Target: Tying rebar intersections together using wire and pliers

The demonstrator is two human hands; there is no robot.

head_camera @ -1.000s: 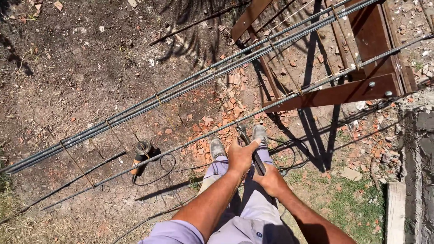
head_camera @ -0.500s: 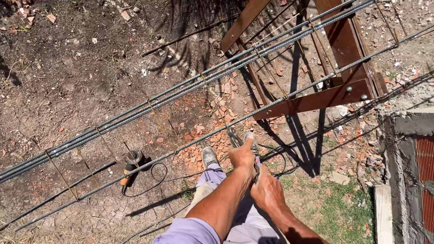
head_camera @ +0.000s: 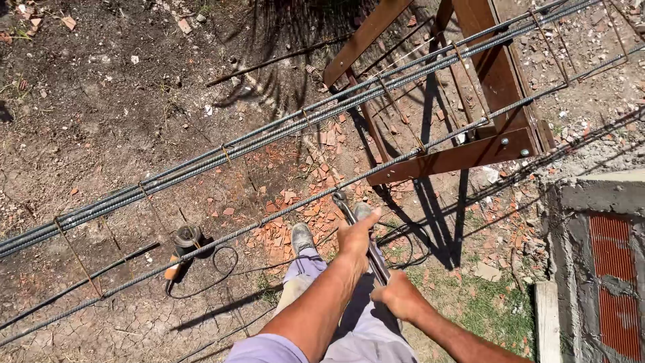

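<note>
Steel pincers (head_camera: 359, 232), gripped in both your hands (head_camera: 355, 236) (head_camera: 396, 296), bite the rebar (head_camera: 282, 212) tie; twisting it needs steady pull.

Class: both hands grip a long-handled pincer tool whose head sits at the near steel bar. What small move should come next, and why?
Probably close the handles to bite. The left hand and right hand hold the pincer tool, whose head already meets the near rebar, apparently where a stirrup wire would be tied.
</note>
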